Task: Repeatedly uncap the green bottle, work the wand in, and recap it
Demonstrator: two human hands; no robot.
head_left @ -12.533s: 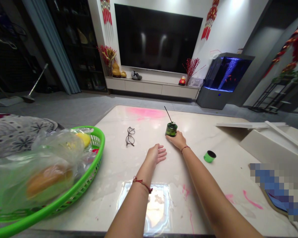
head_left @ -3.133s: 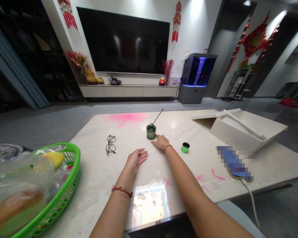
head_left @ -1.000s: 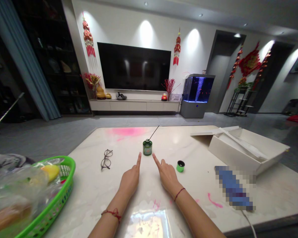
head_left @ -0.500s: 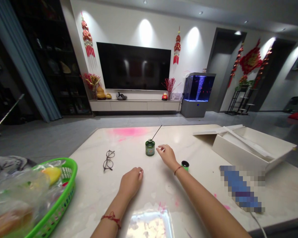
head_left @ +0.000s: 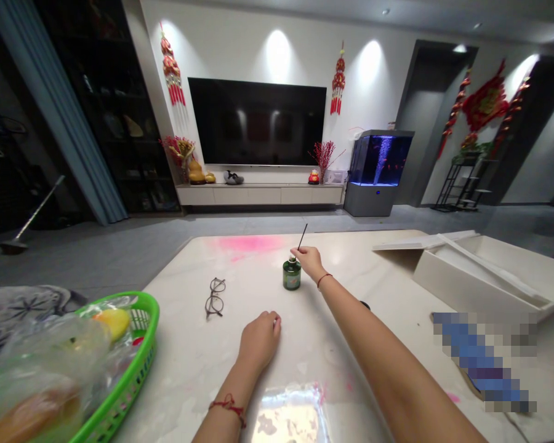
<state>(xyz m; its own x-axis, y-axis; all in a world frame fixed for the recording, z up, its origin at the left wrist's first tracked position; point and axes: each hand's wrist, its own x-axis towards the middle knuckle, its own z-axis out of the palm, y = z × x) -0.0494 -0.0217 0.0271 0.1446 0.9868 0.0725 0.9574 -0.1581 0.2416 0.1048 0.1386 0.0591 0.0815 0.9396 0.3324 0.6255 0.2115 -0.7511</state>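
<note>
Just above a small green glass bottle (head_left: 292, 275), my right hand (head_left: 308, 258) pinches a thin black stick (head_left: 303, 235) near the bottle's neck. The stick leans slightly right, and its lower end is hidden by my fingers. The bottle stands upright on the pale marble-patterned table (head_left: 253, 277). My left hand (head_left: 260, 338) lies closed on the table nearer to me, with its fingers curled and no object showing in it. Behind my right forearm, only a bit of the round black lid (head_left: 365, 304) shows.
Eyeglasses (head_left: 215, 298) lie left of the bottle. A green basket (head_left: 150, 314) with plastic-bagged items stands at the left. On the right are a white box (head_left: 461, 271) and a blurred blue object (head_left: 480, 360) with a cable.
My right hand has moved up and forward from beside the bottle and taken hold of the black stick, which now stands steeper. My left hand keeps its place on the table. The view has shifted slightly.
</note>
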